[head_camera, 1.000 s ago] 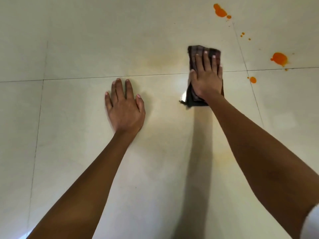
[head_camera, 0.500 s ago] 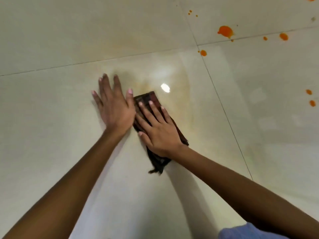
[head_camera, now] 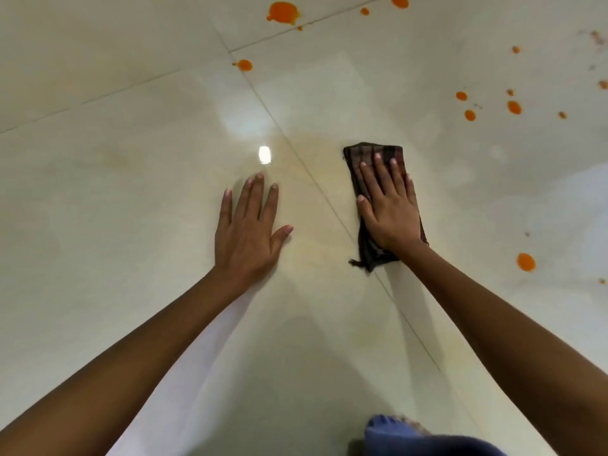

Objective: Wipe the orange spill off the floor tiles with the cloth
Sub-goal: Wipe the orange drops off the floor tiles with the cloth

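Floor tiles (head_camera: 115, 209): pale, glossy, with a faint yellowish smear between and around our hands. We judge this patch mostly wiped.

Left hand (head_camera: 248, 232): flat on bare tile, fingers spread, holding nothing, apparently propping us.

Cloth (head_camera: 371, 153): dark, folded into a strip, long axis running away from us. Right hand (head_camera: 391, 209) lies open-palmed on top of it, fingers extended, pressing rather than clutching.

Orange spill: what remains is scattered drops, all beyond or right of the right hand, well apart from the left. A cluster (head_camera: 487, 105) lies ahead-right of the cloth, one blob (head_camera: 525, 262) to its right, a bigger blot (head_camera: 283, 13) far ahead. The right hand is nearer, so we'd push the cloth forward and rightward.
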